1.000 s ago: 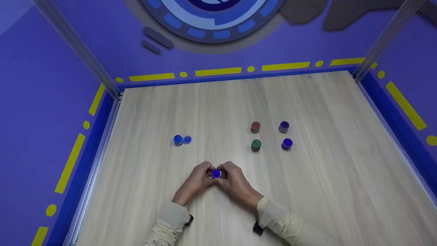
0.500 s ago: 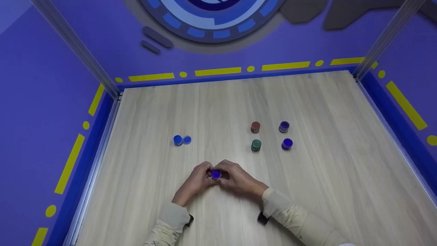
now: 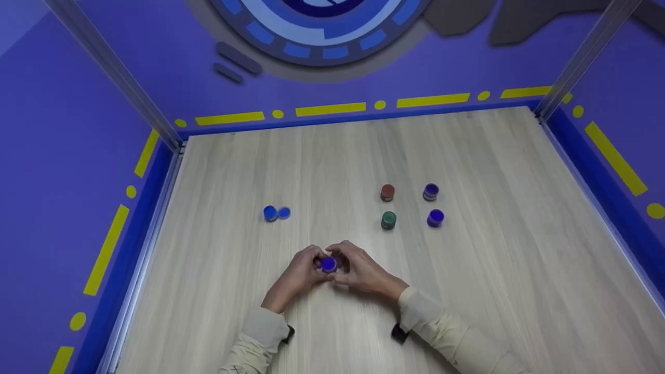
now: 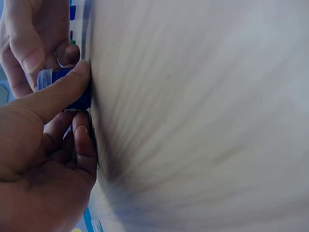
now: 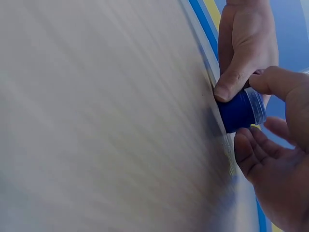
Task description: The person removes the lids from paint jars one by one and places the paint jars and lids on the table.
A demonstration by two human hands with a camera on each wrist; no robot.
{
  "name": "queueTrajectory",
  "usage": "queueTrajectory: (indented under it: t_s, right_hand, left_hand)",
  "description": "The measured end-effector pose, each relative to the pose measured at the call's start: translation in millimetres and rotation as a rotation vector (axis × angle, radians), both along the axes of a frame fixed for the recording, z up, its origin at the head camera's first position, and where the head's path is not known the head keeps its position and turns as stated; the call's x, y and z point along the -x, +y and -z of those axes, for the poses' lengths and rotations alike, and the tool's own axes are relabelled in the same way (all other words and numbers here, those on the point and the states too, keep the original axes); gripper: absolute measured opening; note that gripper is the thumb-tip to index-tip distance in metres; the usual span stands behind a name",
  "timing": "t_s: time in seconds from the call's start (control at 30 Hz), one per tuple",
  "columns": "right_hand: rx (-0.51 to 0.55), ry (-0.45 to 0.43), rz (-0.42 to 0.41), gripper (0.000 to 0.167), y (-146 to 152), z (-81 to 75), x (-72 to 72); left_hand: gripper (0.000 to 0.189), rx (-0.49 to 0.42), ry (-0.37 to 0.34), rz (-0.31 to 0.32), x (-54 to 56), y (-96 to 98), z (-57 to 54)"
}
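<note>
Between both hands a small violet-blue paint jar (image 3: 328,265) with a clear ridged lid (image 5: 256,106) stands upright at the tabletop. My left hand (image 3: 298,275) grips the jar's body, thumb (image 5: 229,89) across its side. The right hand (image 3: 361,270) has its thumb and fingers curled loosely round the lid, with a small gap beside the index finger in the head view. In the left wrist view the left thumb covers part of the jar (image 4: 63,79), and the right fingers hang over the lid.
On the left sits a blue paint jar (image 3: 269,213) beside a small blue disc-like lid (image 3: 284,213). To the right stand a red-brown jar (image 3: 387,192), a green jar (image 3: 388,220) and two purple jars (image 3: 435,218). Blue walls (image 3: 291,93) enclose the wooden table (image 3: 332,171).
The right hand turned at the lid, its wrist swinging outward, and its fingers have now loosened around the lid. The left hand keeps its hold on the jar.
</note>
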State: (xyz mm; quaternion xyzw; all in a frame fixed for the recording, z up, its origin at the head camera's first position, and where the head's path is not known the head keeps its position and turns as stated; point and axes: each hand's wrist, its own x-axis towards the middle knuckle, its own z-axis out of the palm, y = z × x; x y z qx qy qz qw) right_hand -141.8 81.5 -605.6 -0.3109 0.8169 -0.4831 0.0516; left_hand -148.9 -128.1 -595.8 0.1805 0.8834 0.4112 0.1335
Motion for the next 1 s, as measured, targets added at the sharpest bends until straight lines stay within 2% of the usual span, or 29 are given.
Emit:
queueTrajectory:
  t_s: [0.3,0.63,0.8,1.0]
  right_hand:
    - [0.069,0.058,0.187,0.047,-6,3.7,-13.5]
    - [0.062,0.028,0.352,0.046,-19,1.7,-24.0]
    - [0.066,0.048,0.400,0.046,-26,1.7,-24.8]
    - [0.058,0.059,0.412,0.043,-28,3.2,-25.4]
  left_hand:
    - [0.028,-0.022,0.020,-0.003,0.3,-1.3,2.6]
    - [0.027,-0.021,0.026,-0.004,-0.5,-2.8,2.6]
    - [0.026,-0.037,0.045,0.002,-0.5,-2.6,3.7]
    - [0.028,-0.036,0.075,0.023,0.7,-2.2,5.8]
